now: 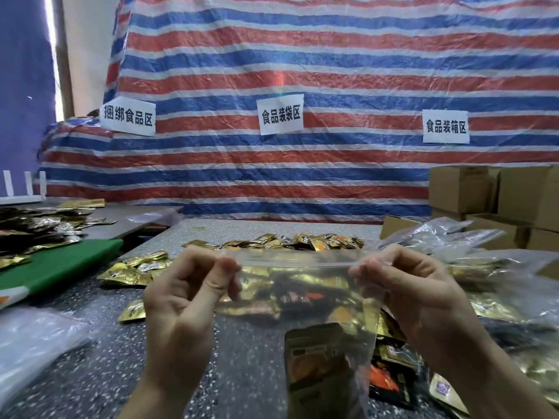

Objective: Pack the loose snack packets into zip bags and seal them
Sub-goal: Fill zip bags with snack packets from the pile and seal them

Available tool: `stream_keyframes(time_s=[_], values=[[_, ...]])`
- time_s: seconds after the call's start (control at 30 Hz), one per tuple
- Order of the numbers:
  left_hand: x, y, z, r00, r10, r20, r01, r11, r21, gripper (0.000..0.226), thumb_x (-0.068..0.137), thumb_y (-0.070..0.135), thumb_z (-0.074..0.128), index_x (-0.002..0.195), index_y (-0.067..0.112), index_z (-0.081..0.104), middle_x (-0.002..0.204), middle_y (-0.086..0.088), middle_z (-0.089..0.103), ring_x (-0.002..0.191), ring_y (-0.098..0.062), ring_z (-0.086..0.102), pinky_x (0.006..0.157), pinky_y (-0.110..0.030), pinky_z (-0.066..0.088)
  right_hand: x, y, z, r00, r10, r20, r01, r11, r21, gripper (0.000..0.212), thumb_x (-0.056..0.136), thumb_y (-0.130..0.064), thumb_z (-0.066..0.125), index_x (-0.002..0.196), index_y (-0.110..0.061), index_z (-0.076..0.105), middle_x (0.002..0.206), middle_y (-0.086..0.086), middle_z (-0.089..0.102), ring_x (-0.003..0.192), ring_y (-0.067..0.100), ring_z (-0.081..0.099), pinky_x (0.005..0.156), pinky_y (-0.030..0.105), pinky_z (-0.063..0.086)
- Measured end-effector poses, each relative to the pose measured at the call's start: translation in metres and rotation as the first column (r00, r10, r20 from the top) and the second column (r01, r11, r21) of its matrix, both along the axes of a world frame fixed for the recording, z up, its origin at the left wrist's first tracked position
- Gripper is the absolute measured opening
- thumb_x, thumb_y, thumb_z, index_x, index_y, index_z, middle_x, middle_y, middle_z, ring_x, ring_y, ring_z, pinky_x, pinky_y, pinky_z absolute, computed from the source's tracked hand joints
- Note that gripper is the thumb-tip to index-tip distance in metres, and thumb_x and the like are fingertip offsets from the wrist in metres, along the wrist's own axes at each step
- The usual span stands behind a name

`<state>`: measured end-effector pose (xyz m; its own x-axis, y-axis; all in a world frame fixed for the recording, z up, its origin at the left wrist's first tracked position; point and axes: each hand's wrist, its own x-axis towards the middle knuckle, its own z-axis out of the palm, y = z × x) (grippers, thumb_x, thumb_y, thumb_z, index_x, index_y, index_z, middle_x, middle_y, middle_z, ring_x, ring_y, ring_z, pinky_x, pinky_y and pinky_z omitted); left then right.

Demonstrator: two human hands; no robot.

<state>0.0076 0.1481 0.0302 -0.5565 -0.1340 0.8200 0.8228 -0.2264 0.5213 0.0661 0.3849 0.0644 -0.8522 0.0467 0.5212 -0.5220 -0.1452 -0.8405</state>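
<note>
A clear zip bag [302,300] hangs in the air in front of me, holding gold and dark snack packets. My left hand [184,300] pinches the left end of its zip strip, and my right hand [414,291] pinches the right end. The strip stretches straight between them. One brown-gold packet [314,367] stands upright low in the bag. Loose gold packets [136,270] lie on the speckled table [99,300] to the left, and more packets [290,241] lie in a row behind the bag.
A green board [60,264] lies at the left with a heap of packets [33,231] behind it. Empty clear bags [33,340] lie at the near left. Filled bags [496,285] pile up at the right, with cardboard boxes [490,201] behind. A striped tarp [302,86] with paper labels closes the back.
</note>
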Motion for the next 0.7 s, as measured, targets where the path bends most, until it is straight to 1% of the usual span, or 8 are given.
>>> stream_keyframes(time_s=[0.13,0.23,0.3,0.4,0.47,0.57,0.63,0.7], values=[[-0.009,-0.002,-0.003,0.993,-0.021,0.119,0.022,1.000,-0.009,0.020,0.086,0.033,0.066,0.076,0.017,0.071,0.062,-0.002,0.061,0.059,-0.012,0.057,0.059,-0.015,0.048,0.001,0.001,-0.001,0.999,-0.008,0.050,0.004,0.997,0.077,0.026,0.074,-0.022,0.069,0.081,0.001,0.078,0.087,0.022,0.075,0.073,0.023,0.070,0.063,0.024,0.056],[-0.013,-0.002,-0.006,0.986,-0.003,0.165,0.002,1.000,0.010,0.017,0.086,0.026,0.059,0.077,0.018,0.072,0.063,-0.001,0.061,0.059,-0.012,0.056,0.056,-0.015,0.048,0.002,0.000,-0.001,0.998,-0.007,0.055,0.001,0.994,0.105,0.026,0.079,-0.022,0.064,0.085,-0.002,0.080,0.091,0.022,0.076,0.075,0.024,0.071,0.064,0.024,0.056],[-0.014,-0.002,-0.007,0.985,-0.024,0.172,0.022,1.000,0.010,0.018,0.086,0.027,0.059,0.077,0.018,0.072,0.065,-0.004,0.061,0.061,-0.016,0.056,0.057,-0.017,0.050,0.001,-0.002,-0.003,0.997,-0.073,0.001,0.072,0.987,0.144,0.025,0.082,-0.022,0.063,0.084,-0.005,0.080,0.088,0.019,0.076,0.076,0.022,0.071,0.066,0.022,0.055],[-0.013,-0.002,-0.007,0.976,-0.101,0.193,0.106,0.994,-0.014,0.031,0.083,0.049,0.069,0.080,0.018,0.074,0.070,-0.007,0.065,0.064,-0.018,0.060,0.060,-0.019,0.054,-0.001,-0.007,-0.008,0.975,-0.200,-0.094,0.212,0.965,0.157,0.026,0.084,-0.025,0.063,0.080,-0.004,0.078,0.083,0.014,0.076,0.074,0.017,0.071,0.066,0.019,0.053],[-0.013,0.001,-0.009,0.974,-0.095,0.207,0.113,0.991,-0.077,0.043,0.075,0.062,0.073,0.084,0.020,0.076,0.073,-0.011,0.069,0.066,-0.017,0.065,0.061,-0.018,0.054,-0.003,-0.011,-0.012,0.971,-0.221,-0.091,0.231,0.965,0.120,0.026,0.083,-0.027,0.061,0.076,-0.007,0.076,0.081,0.013,0.075,0.072,0.016,0.069,0.064,0.020,0.053],[-0.010,0.005,-0.009,0.989,-0.031,0.146,0.053,0.987,-0.151,0.022,0.086,0.042,0.067,0.082,0.023,0.077,0.074,-0.012,0.069,0.063,-0.014,0.065,0.060,-0.015,0.053,-0.006,-0.016,-0.014,0.988,-0.157,-0.010,0.158,0.987,0.035,0.022,0.081,-0.028,0.059,0.072,-0.015,0.075,0.079,0.013,0.073,0.069,0.020,0.067,0.061,0.026,0.054],[-0.010,0.005,-0.009,0.989,-0.052,0.140,0.070,0.990,-0.122,0.019,0.087,0.038,0.072,0.080,0.021,0.076,0.073,-0.011,0.068,0.065,-0.017,0.064,0.060,-0.020,0.054,-0.006,-0.017,-0.014,0.992,-0.123,-0.004,0.123,0.991,0.047,0.020,0.079,-0.029,0.065,0.073,-0.014,0.076,0.079,0.015,0.072,0.070,0.022,0.065,0.063,0.029,0.054],[-0.010,0.003,-0.010,0.988,-0.083,0.129,0.092,0.993,-0.068,0.021,0.082,0.036,0.067,0.078,0.017,0.076,0.071,-0.009,0.067,0.066,-0.020,0.062,0.061,-0.023,0.053,-0.005,-0.016,-0.014,0.992,-0.127,-0.024,0.128,0.988,0.082,0.024,0.076,-0.033,0.071,0.077,-0.009,0.077,0.078,0.015,0.072,0.069,0.022,0.064,0.065,0.029,0.054]])
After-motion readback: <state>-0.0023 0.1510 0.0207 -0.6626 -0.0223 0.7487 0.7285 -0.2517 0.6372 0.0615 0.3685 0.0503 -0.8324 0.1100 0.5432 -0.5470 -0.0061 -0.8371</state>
